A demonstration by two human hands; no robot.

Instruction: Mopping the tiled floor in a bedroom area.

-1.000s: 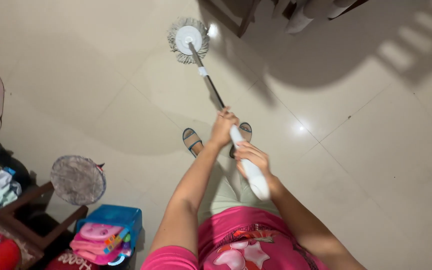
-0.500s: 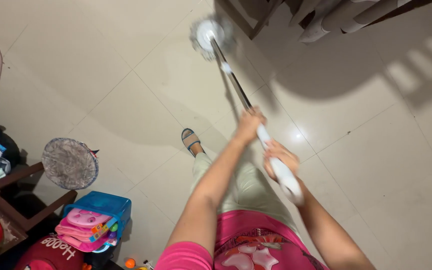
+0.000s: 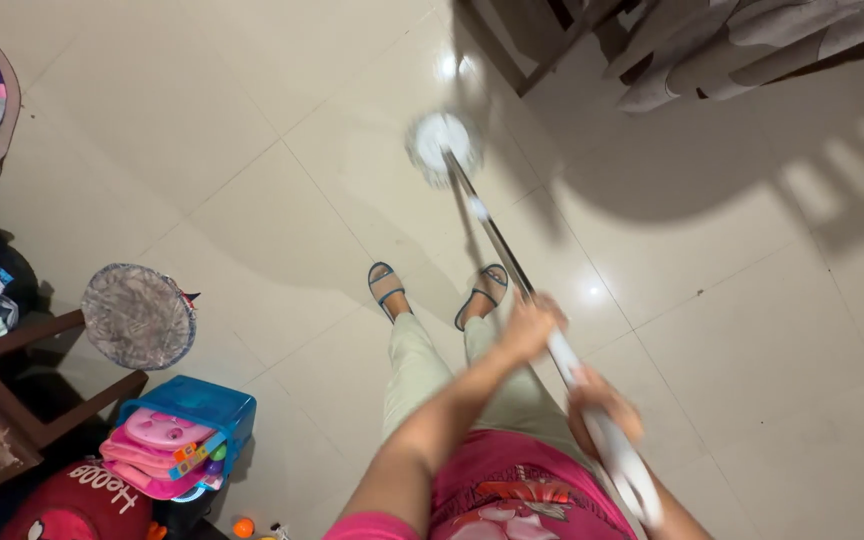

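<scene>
At the far left a round grey fan (image 3: 138, 316) leaned by a wooden chair (image 3: 47, 425), with a blue bin (image 3: 195, 405) of pink toys just below it. Two sandalled feet (image 3: 437, 290) stood on the pale tiled floor (image 3: 252, 120). The left hand (image 3: 530, 327) was clenched around the mop handle (image 3: 512, 265) partway along its length. The mop head (image 3: 443, 142), blurred, rested on the floor beyond the feet. Lower right, the right hand (image 3: 604, 415) grasped the handle's white grip. A curtain (image 3: 742, 45) hung at top right.
</scene>
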